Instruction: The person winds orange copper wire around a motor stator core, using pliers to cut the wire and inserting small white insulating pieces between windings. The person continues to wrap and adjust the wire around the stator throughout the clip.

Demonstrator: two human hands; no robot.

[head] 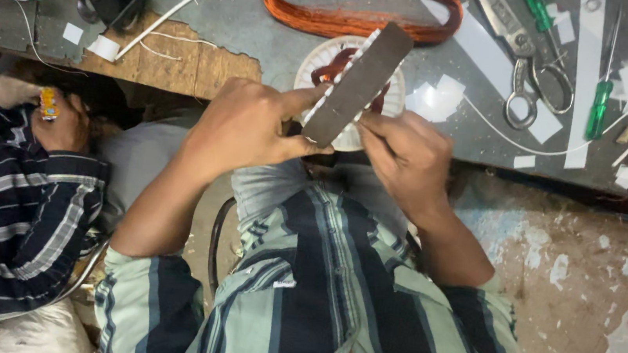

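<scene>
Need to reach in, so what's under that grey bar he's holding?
Under the grey bar sits a white round part holding reddish windings; its middle is covered.

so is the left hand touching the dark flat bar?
Touching. The head view shows the left hand with thumb and forefinger pinching the lower end of the dark flat bar; the right hand grips it too.

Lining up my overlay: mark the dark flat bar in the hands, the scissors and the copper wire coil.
dark flat bar point(360, 83), head view, middle of its face.
scissors point(519, 46), head view, near the pivot.
copper wire coil point(347, 23), head view, near strand.
</scene>
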